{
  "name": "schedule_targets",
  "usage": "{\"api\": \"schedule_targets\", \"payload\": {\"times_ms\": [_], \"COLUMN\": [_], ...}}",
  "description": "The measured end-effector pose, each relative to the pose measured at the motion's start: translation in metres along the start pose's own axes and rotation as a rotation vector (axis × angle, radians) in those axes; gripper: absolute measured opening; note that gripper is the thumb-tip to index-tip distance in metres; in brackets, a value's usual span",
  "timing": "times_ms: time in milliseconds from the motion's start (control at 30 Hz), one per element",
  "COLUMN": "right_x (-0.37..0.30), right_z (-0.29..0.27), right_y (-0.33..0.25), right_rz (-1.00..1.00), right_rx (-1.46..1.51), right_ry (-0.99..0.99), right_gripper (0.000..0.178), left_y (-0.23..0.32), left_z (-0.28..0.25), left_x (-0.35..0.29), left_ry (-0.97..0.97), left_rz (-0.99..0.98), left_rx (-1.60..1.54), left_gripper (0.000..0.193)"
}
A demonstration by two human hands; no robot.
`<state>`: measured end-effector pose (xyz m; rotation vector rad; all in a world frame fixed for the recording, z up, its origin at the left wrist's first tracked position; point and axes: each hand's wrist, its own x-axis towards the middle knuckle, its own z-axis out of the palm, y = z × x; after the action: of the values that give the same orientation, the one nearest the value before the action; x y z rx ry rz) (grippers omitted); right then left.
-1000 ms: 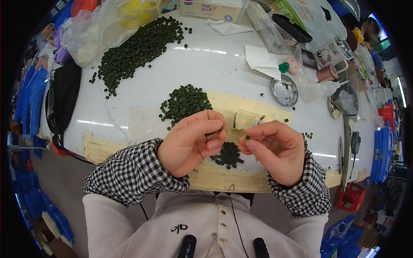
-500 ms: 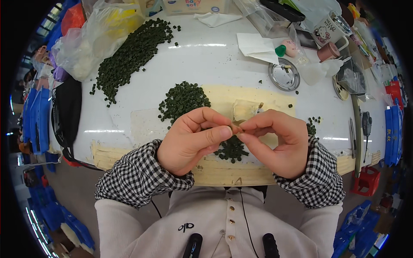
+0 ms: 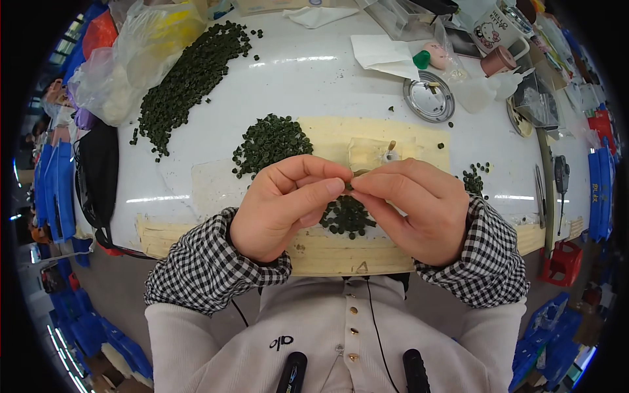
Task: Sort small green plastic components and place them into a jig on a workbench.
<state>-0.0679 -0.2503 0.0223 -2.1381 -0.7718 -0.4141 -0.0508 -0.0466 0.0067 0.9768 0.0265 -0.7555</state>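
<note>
My left hand [image 3: 282, 204] and my right hand [image 3: 422, 213] meet fingertip to fingertip above the table's near edge. Both are closed in a pinch on one small dark green piece [image 3: 348, 187], mostly covered by the fingers. Below and between them lies a small heap of dark green button-like pieces [image 3: 347, 219]. A larger mound of the same pieces [image 3: 272, 144] sits just beyond my left hand. Past the right fingers is a cream block [image 3: 365, 150] with a short brown peg standing by it, on a pale yellow sheet [image 3: 429, 137].
A long pile of green pieces [image 3: 190, 78] stretches across the far left, beside plastic bags [image 3: 141, 59]. At the right are a round metal lid [image 3: 429, 98], a white mug [image 3: 495, 29], a pink spool [image 3: 498, 61] and tweezers [image 3: 540, 196]. Some loose pieces [image 3: 475, 180] lie beyond my right wrist.
Both hands have shifted slightly left, still pinched together. The right fingers are now bunched closer around the piece. The whole view has shifted a little, so table items appear slightly higher.
</note>
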Motion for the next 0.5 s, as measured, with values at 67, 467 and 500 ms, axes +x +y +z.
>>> {"api": "schedule_targets", "payload": {"times_ms": [67,467,500], "right_x": [0.000,0.003,0.004], "right_z": [0.001,0.003,0.003], "right_y": [-0.001,-0.004,-0.003], "right_rz": [0.003,-0.027,-0.030], "right_rx": [-0.003,-0.047,-0.044], "right_ry": [-0.007,-0.027,-0.017], "right_gripper": [0.018,0.019,0.019], "left_y": [-0.001,-0.005,-0.006], "left_z": [-0.001,-0.004,-0.004], "left_x": [-0.001,0.000,0.001], "left_ry": [-0.013,-0.081,-0.083], "left_rz": [0.006,-0.016,-0.021], "left_rx": [0.019,-0.066,-0.082], "left_gripper": [0.014,0.018,0.018]}}
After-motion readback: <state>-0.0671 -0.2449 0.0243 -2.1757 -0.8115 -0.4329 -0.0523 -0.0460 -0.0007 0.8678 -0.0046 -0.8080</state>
